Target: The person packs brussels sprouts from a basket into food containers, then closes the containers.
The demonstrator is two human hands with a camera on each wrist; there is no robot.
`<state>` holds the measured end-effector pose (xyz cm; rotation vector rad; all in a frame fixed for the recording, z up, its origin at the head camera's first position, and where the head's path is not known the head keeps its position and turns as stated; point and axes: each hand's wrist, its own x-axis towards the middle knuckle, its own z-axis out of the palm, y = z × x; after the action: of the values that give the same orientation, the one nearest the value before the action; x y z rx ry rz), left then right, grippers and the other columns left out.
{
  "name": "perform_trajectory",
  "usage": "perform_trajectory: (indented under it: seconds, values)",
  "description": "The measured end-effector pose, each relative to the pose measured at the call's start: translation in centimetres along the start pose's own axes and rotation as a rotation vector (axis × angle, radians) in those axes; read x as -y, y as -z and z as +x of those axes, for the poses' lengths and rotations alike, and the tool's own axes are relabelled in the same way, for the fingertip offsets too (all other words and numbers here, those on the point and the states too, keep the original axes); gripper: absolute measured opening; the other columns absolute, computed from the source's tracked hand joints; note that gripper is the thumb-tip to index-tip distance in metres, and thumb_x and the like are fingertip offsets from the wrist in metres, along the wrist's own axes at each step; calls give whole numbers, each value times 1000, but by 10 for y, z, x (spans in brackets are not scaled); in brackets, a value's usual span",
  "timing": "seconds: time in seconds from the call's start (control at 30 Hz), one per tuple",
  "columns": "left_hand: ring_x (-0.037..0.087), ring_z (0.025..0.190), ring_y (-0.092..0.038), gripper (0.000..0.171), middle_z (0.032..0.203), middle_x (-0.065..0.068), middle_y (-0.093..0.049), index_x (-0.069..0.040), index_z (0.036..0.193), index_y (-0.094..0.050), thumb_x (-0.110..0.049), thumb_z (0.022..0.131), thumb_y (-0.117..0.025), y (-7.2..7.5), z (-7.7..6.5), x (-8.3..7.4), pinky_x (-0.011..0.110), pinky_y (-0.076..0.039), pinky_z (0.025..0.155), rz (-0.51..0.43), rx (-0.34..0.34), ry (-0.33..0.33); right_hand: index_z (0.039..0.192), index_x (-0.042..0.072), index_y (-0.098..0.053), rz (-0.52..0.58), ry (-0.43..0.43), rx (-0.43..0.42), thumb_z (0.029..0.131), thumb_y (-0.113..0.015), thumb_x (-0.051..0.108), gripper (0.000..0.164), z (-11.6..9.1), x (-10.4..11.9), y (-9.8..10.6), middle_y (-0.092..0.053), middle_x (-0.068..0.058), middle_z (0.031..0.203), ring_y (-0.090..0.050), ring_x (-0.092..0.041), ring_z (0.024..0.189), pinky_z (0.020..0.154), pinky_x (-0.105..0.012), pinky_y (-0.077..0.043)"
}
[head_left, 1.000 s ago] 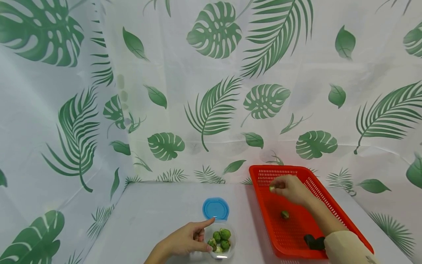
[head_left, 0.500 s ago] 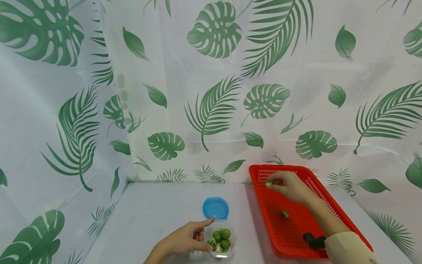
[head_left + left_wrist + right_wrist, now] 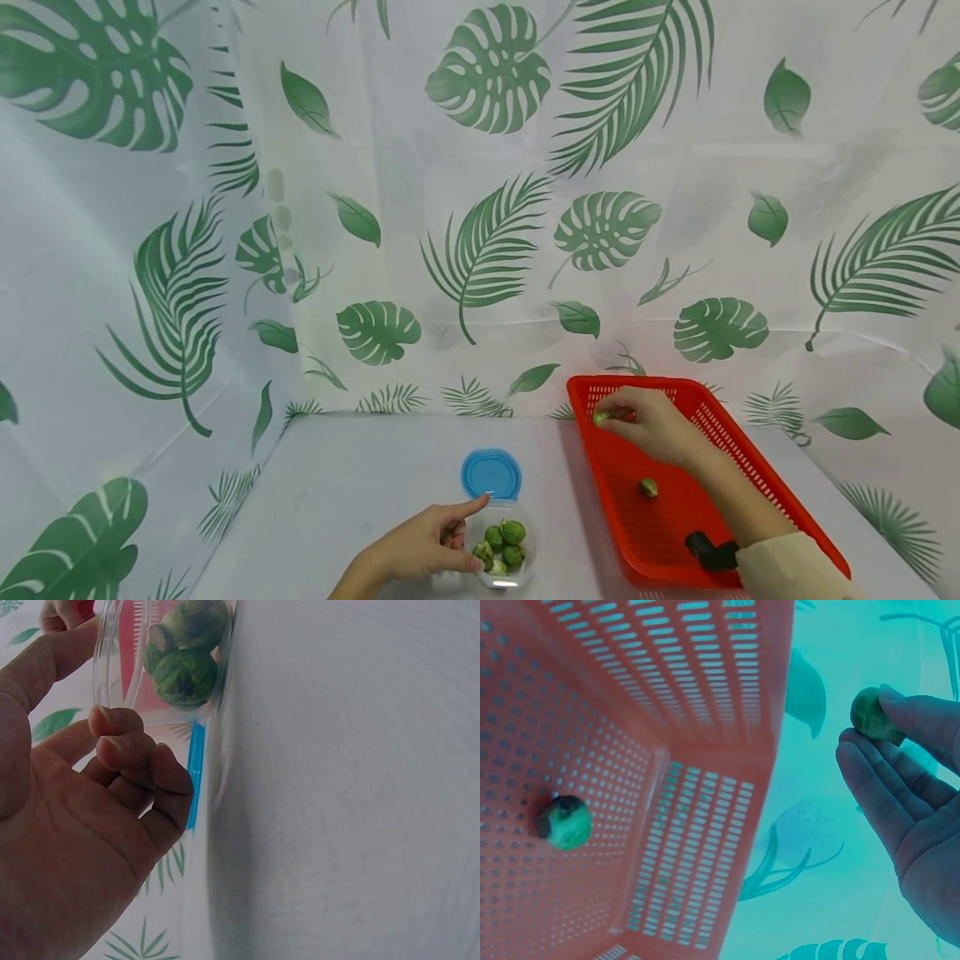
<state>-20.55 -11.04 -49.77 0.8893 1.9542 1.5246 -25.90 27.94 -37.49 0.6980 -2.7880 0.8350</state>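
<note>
My left hand (image 3: 427, 546) holds the left side of a small clear plastic container (image 3: 531, 542), its thumb and index finger spread along the rim. Inside lie several green Brussels sprouts (image 3: 512, 532); two or so show through the wall in the left wrist view. The blue lid (image 3: 491, 475) is hinged back flat behind the container. Above the far left part of a red basket (image 3: 637, 533), my right hand (image 3: 652, 429) pinches one Brussels sprout (image 3: 874, 715) between thumb and fingertips. Another sprout (image 3: 648, 487) rests on the basket floor.
The basket stands right of the container on a white tabletop (image 3: 352, 475), its slotted walls rising around the sprout. A leaf-printed sheet (image 3: 405, 250) hangs behind and at both sides. A black strap piece (image 3: 712, 552) sits at my right wrist.
My right hand has moved a little left and up with the pinched sprout, toward the basket's left rim. The left hand and container have stayed in place.
</note>
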Motion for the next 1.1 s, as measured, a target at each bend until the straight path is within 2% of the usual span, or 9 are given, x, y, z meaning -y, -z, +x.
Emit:
perform_trajectory:
  seconds: [0.37, 0.9, 1.1]
  values:
    - [1, 58, -37, 79, 79, -5, -50, -16, 162, -37, -15, 94, -77, -1, 0, 1, 17, -37, 55, 1, -3, -1, 113, 24, -77, 2, 46, -3, 91, -81, 15, 24, -1, 21, -3, -73, 9, 102, -68, -10, 94, 81, -20, -57]
    - [1, 59, -38, 77, 79, -5, -50, -19, 161, -39, -14, 94, -77, -2, -1, 0, 16, -37, 55, 0, -7, -5, 114, 23, -78, -18, 124, -34, 90, -82, 13, 27, -4, 48, -3, -73, 10, 103, -68, -6, 93, 80, -22, -59]
    - [2, 60, -38, 79, 79, -5, -50, -16, 162, -38, -14, 94, -77, -1, 0, 0, 17, -37, 55, -6, -8, 4, 113, 21, -78, -16, 166, -34, 90, -82, 9, 26, -4, 54, -5, -74, 9, 103, -69, -6, 92, 81, -24, -60]
